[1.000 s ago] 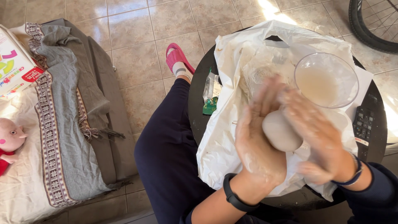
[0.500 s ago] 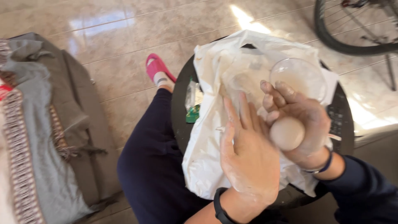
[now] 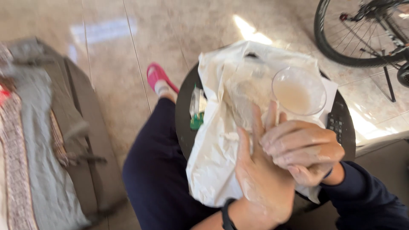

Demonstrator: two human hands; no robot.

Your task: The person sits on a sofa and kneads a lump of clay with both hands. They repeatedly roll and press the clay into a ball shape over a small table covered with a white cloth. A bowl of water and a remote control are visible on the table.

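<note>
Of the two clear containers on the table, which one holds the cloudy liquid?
The round bowl on the right holds it. The other container, to its left, looks empty.

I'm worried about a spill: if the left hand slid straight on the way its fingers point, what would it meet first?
Probably the clear bowl of cloudy liquid; the left hand points up toward it, though depth is unclear.

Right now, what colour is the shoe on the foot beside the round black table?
Pink: the shoe on the tiled floor, seen in the head view.
</note>
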